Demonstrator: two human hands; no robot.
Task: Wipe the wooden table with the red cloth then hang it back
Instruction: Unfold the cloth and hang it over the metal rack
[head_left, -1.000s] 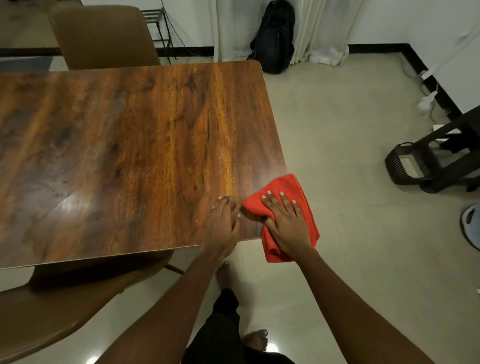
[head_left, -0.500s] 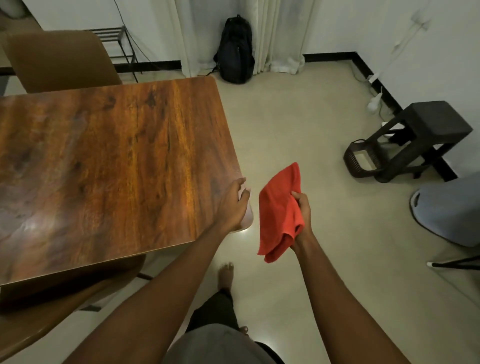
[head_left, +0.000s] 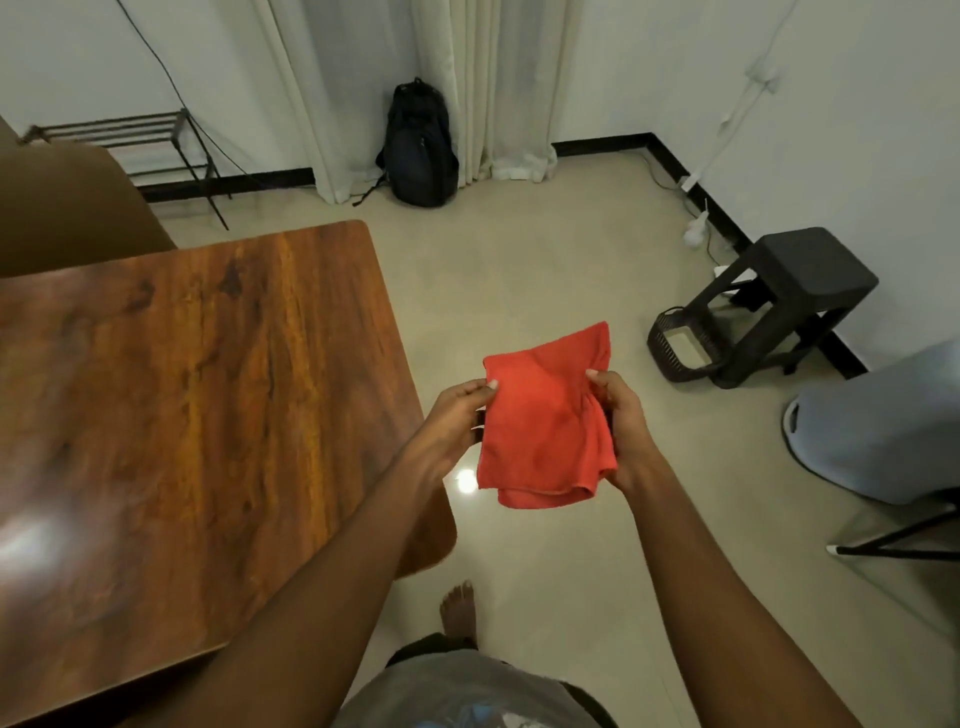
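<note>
- Red cloth (head_left: 545, 415) is off the wooden table (head_left: 182, 389), held in the air over the floor at centre frame, just right of the table's near corner. It is folded over on itself and its lower edge hangs free.
- Left hand (head_left: 457, 421) pinches the cloth's left edge, thumb on top. Right hand (head_left: 623, 426) grips the right edge with the fabric bunched under the fingers. Both hold the same cloth, close together.
- Judged step: wiping looks finished, and the cloth is being readied for hanging.
- To do it well, open the fold by drawing the two hands apart, so the cloth hangs flat rather than as a wad. Keep a grip on both edges so the free lower edge does not slip away.
- The hanging place is not certain. A metal rack (head_left: 130, 140) stands at upper left and may be it, but I cannot tell.
- Count: one cloth, one table, two hands, one bare foot (head_left: 457, 608) at lower centre.
- Also one brown chair (head_left: 67, 208) at upper left, one black backpack (head_left: 421, 145) at top centre against the curtain, one black stool (head_left: 800, 296) at right.
</note>
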